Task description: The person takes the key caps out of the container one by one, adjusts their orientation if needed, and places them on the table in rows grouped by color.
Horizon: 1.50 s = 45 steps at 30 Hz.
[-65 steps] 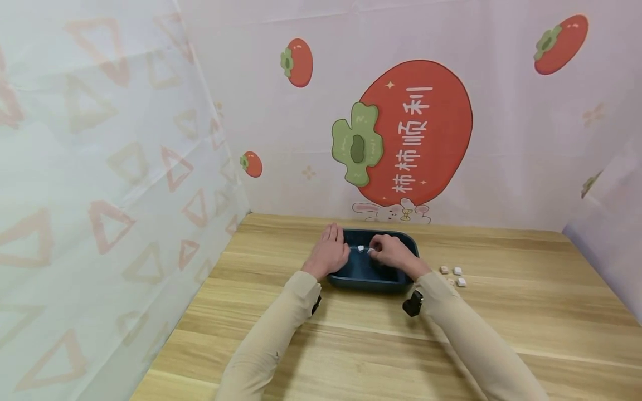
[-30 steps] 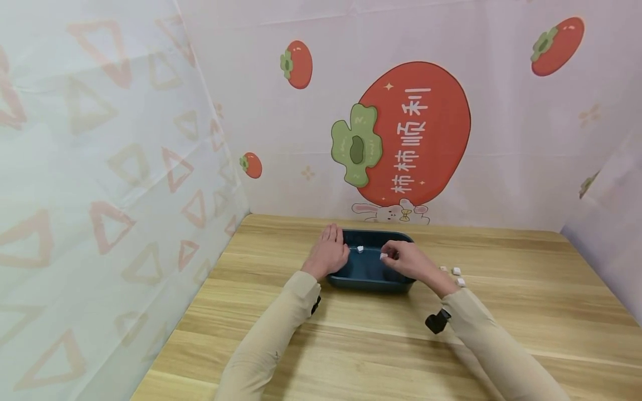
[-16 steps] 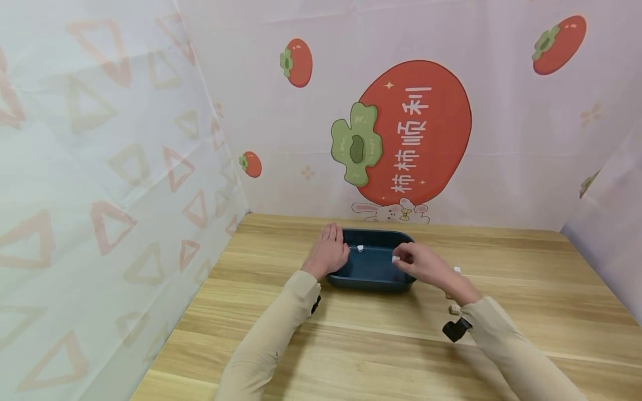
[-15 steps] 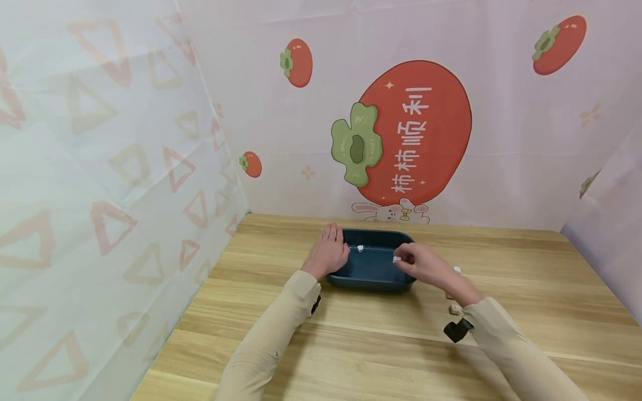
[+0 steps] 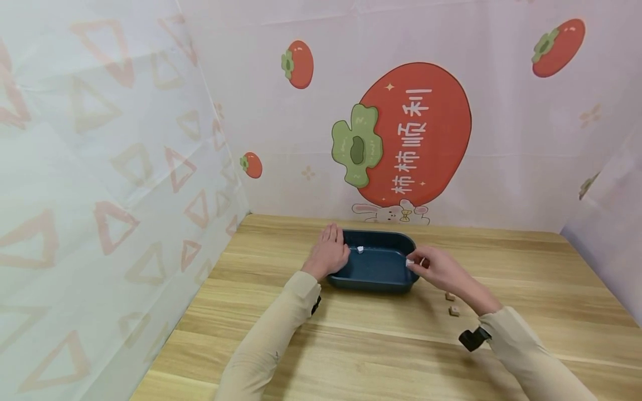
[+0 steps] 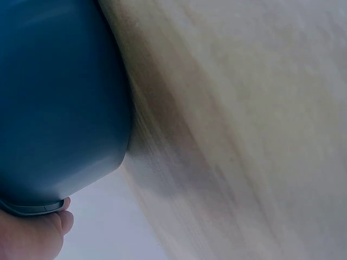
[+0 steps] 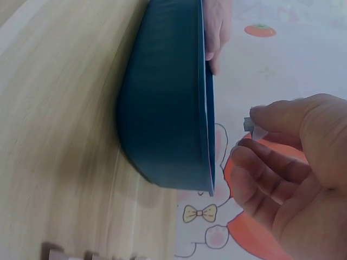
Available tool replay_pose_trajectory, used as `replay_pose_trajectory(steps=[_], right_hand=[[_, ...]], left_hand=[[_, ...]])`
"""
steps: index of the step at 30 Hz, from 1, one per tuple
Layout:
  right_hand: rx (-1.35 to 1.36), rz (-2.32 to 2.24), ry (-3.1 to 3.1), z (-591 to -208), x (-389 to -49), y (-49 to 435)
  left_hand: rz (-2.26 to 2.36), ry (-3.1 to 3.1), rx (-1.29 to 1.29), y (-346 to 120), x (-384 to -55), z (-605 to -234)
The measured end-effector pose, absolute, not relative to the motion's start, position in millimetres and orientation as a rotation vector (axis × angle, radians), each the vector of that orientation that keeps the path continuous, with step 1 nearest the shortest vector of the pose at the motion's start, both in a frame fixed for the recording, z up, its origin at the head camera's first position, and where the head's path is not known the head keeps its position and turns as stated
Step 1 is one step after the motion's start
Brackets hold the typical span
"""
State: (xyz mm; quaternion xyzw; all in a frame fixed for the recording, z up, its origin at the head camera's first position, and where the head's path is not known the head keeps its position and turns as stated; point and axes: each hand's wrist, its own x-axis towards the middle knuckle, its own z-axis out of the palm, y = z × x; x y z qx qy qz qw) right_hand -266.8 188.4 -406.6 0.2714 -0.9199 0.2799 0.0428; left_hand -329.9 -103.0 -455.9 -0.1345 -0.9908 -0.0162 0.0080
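A dark blue rectangular tray stands on the wooden table. Over its left rim rests my left hand, fingers straight and pointing away; in the left wrist view, part of that hand touches the rim. At the tray's right rim my right hand pinches a small white block between thumb and forefinger. The right wrist view shows this block raised beyond the tray rim, with a stepped edge; its exact kind cannot be told. Another small white block lies inside the tray near the back.
Two small beige blocks sit on the table below the right forearm, which may hide others. Along the lower edge of the right wrist view are several block edges. A printed cloth hangs behind the table, another at the left.
My right hand has moved right, carrying the pinched white block from the middle of the tray to its right rim. Its forearm now covers blocks seen earlier. The left hand has stayed put.
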Motion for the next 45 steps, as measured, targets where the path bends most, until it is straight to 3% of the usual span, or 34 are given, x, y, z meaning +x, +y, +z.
replay_pose_trajectory(steps=[45], right_hand=[[0.714,0.850,-2.884,-442.6,-245.9,266.6]], left_hand=[[-0.049,-3.116,-0.412,-101.7,-329.2,-455.9]])
